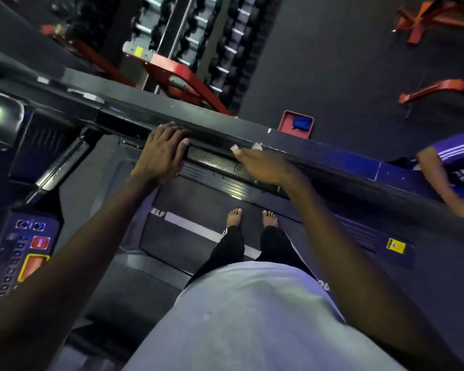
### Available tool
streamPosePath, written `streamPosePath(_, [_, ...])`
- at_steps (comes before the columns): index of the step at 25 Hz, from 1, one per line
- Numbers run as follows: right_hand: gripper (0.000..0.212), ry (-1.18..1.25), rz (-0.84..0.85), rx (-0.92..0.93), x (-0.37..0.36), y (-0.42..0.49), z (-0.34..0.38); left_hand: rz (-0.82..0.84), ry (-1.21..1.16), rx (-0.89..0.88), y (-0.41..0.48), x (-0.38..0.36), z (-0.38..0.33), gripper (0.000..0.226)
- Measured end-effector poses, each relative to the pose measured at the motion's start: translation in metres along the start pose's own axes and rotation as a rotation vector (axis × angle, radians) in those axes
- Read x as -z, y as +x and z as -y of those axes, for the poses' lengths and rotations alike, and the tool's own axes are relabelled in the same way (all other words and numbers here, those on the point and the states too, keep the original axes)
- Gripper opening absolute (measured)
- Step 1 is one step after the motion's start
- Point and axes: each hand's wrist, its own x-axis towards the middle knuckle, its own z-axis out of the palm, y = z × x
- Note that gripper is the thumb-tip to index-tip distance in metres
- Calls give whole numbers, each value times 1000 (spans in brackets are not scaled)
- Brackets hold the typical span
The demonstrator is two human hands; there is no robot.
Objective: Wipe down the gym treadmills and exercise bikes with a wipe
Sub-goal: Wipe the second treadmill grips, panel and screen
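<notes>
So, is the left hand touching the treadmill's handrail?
Touching. The head view shows the left hand resting on the handrail, fingers laid across its top with no gap.

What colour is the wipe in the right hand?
White wipe, held by the right hand against the treadmill handrail; head view.

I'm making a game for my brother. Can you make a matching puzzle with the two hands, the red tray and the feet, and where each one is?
Things:
1 left hand
2 right hand
3 red tray
4 bare feet

Places:
A on the treadmill belt
B flat on the handrail
C on the floor beyond the rail
D holding the white wipe

Pairs: 1-B; 2-D; 3-C; 4-A
</notes>
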Motion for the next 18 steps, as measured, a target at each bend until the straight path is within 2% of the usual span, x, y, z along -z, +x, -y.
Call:
streamPosePath(2, [51,-65,-56,94,-12,6,13,42,18,67,-4,-2,0,40])
streamPosePath(6, [45,-201,-336,281,-32,-5,-5,103,-25,122,-2,-1,-5,50])
streamPosePath(9, [48,-299,-460,430,-47,-19,-21,125,-15,156,-2,0,-4,57])
streamPosePath(12, [50,-506,-453,623,-52,-23,-40,103,-35,254,-10,4,0,61])
streamPosePath(18, [62,-942,-407,733,-71,-3,-22,137,-96,298,-18,11,13,73])
